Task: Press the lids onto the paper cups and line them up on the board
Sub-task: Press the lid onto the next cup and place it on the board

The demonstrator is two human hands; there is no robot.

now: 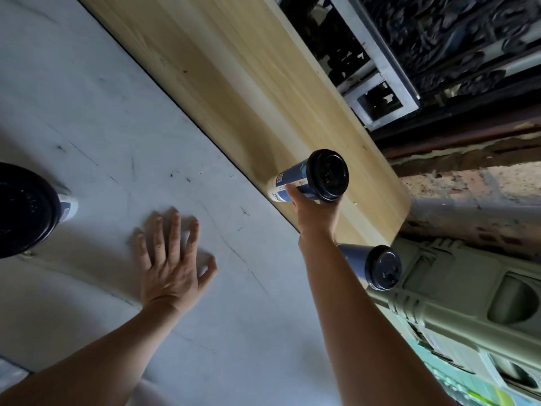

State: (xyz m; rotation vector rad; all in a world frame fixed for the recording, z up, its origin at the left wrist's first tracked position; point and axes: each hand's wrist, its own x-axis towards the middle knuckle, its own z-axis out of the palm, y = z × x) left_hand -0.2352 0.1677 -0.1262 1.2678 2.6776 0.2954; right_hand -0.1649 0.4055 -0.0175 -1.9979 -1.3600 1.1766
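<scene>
Right hand [314, 212] grips a lidded cup [297, 177] at the board [234, 68]; left hand [169, 271] lies spread flat.

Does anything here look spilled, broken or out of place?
Nothing looks spilled or damaged. The only stray: one blue-and-white paper cup with a black lid stands on the grey table, away from the pale wooden board, where the right hand holds another lidded cup.

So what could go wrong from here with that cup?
The right hand grips the cup right at the near edge of the board; set down half on it, it might tip. The other lidded cup stands close beside that forearm, so pulling back could knock it over.
</scene>
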